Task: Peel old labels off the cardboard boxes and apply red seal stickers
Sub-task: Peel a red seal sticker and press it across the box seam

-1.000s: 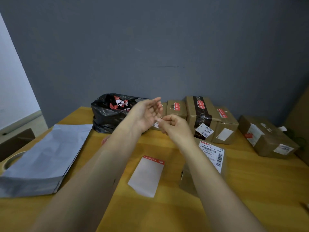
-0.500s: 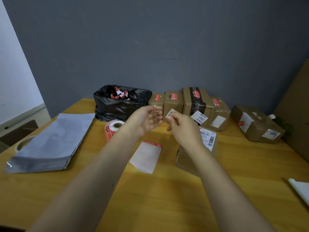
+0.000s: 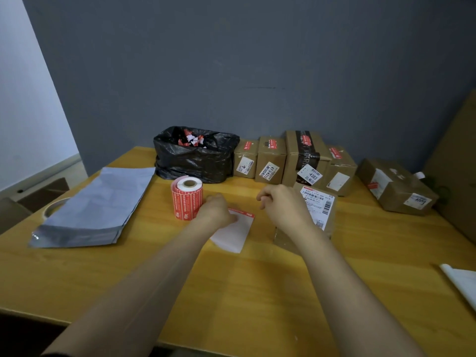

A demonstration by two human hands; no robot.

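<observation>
The near box [image 3: 331, 224], at three o'clock of the right hand [image 3: 282, 206], carries its barcode label [image 3: 318, 202] and no red seal, so I judge it undone. The back boxes [image 3: 270, 155] at twelve o'clock wear red seals [image 3: 271, 143] beside white labels [image 3: 269, 171], one reading "4303". The left hand [image 3: 216, 210] is just beside the sticker roll [image 3: 187, 199] at its nine o'clock — whether either hand grips anything I cannot tell.

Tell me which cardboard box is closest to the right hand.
The box with the large barcode label, lying just right of the right hand and partly hidden by its wrist. The other boxes sit farther back, by the wall.
</observation>
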